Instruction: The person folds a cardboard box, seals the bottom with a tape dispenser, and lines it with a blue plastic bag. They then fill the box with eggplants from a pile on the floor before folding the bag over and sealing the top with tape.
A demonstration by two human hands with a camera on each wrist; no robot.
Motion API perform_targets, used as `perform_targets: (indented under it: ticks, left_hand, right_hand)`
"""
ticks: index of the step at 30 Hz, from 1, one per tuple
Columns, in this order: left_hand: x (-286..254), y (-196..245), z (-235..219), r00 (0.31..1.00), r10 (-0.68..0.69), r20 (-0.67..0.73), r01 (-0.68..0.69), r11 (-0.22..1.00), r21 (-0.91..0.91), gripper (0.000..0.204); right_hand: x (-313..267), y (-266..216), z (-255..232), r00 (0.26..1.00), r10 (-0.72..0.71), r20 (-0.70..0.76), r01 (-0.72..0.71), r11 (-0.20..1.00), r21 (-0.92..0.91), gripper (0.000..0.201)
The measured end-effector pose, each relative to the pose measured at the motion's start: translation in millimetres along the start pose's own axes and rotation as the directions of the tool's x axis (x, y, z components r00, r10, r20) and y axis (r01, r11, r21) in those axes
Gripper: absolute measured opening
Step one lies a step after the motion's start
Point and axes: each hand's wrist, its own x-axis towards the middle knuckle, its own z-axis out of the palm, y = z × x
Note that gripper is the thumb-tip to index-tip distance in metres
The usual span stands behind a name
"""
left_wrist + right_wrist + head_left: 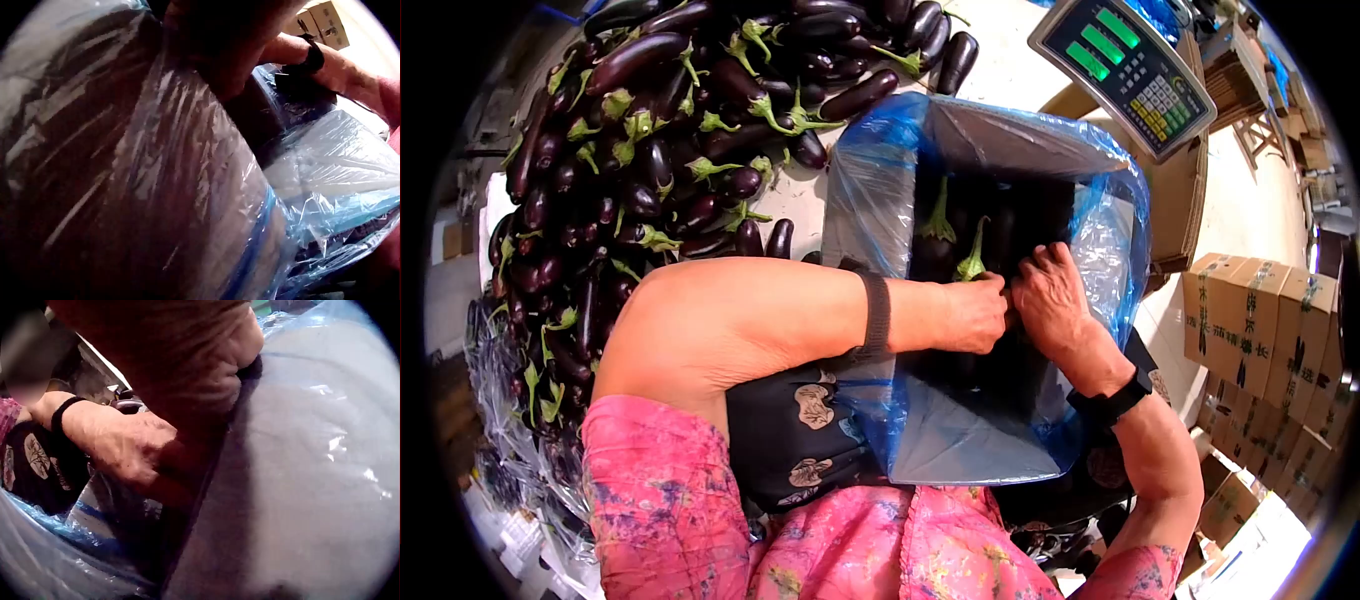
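Note:
Both hands reach down into a carton lined with a blue plastic bag [960, 430], where eggplants lie in deep shadow. My left hand [975, 315], a dark band at its wrist, has curled fingers over an eggplant [970, 265] whose green cap and stem stick out just past the knuckles. Close beside it, my right hand [1052, 300], wearing a black watch [1110, 397], bends down at the carton's right side; its fingertips are partly hidden and I cannot tell what they hold. Another eggplant [937, 225] lies farther up inside. Plastic liner [175, 169] fills most of the left wrist view.
A large heap of eggplants [640, 150] spreads over the surface to the left. Behind the carton at the right stands a scale display [1125, 75] with green lit windows. Printed cardboard boxes [1250, 310] are stacked on the far right. Clear plastic [510, 400] lies at the lower left.

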Motion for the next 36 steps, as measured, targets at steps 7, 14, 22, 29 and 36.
perform_targets:
  ticks: [7,14,22,29,36]
  left_hand:
    - [-78.6,-72.1,-65.8,0.912,-0.376,-0.166,0.139,0.662,-0.736,0.030]
    - [-348.1,-6.0,-49.7,0.032,-0.982,0.186,0.469,-0.150,-0.870,0.041]
    - [-401.9,200.5,188.9,-0.612,-0.755,0.235,0.640,-0.648,-0.414,0.073]
    - [-388.6,129.2,217.6,-0.290,-0.955,0.054,0.948,-0.295,-0.120,0.079]
    - [-398.0,143.8,173.6,-0.272,-0.947,0.168,0.809,-0.320,-0.493,0.069]
  right_hand:
    - [-2.3,0.7,-16.1,0.990,0.032,-0.138,0.003,0.970,0.245,0.022]
    - [-17.2,-7.3,-81.5,0.994,-0.010,0.113,-0.044,0.885,0.464,0.035]
    - [6.0,-38.6,-122.0,0.987,-0.105,0.123,-0.032,0.615,0.787,0.041]
    - [15.6,-51.4,-120.0,0.976,-0.122,0.183,-0.083,0.566,0.820,0.037]
    - [8.0,-41.7,-110.1,0.976,-0.056,0.210,-0.172,0.396,0.902,0.035]
